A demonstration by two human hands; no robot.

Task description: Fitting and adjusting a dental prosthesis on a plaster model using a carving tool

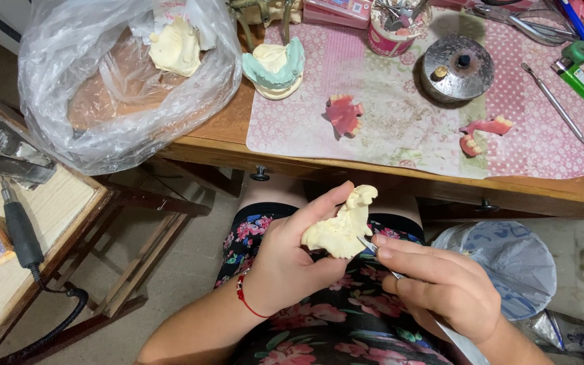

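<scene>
While the left hand [285,260] is closing its grip around a pale plaster cast [341,226] over the lap, near the desk [224,132], steadying it, the right hand [441,287] is clasping a thin metal blade [368,246], its tip touching the cast's right edge.

Head view. The left hand [290,260] holds a cream plaster cast [341,226] over the lap, thumb along its upper edge. The right hand [441,284] grips a thin metal blade [368,246], its tip touching the cast's lower right side. On the patterned mat [400,128] lie a pink denture piece [344,113], a second toothed piece [484,130] and a round metal lid [457,67] (well apart from the hands). A clear plastic bag [113,81] sits at left.
</scene>
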